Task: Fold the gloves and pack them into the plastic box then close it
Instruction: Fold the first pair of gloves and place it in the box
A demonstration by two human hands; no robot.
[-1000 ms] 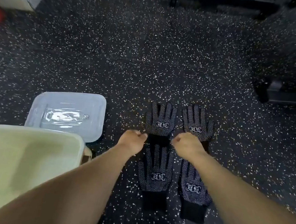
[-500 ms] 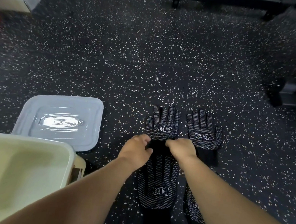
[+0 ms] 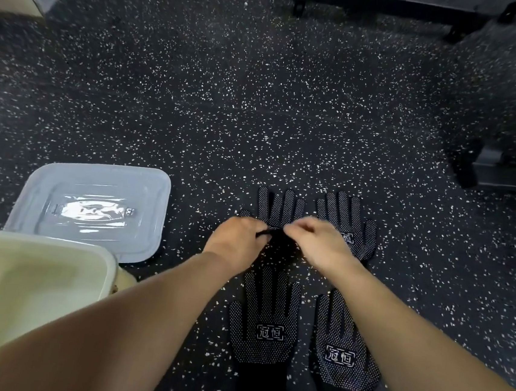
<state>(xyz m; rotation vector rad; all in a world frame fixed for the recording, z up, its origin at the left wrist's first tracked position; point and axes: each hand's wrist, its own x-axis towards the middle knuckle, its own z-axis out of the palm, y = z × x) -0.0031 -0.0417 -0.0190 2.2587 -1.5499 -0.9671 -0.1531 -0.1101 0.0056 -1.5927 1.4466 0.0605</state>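
From my head view: my left hand (image 3: 236, 240) and right hand (image 3: 318, 243) have moved off separate gloves; both now pinch the cuff of the far-left black dotted knit glove (image 3: 277, 208), lifting it to fold; pale open plastic box (image 3: 32, 271) sits near left.

Four dotted black gloves (image 3: 261, 325), open box (image 3: 30, 283), perhaps empty

Bare forearms, sleeveless, ringless hands (image 3: 280, 241)
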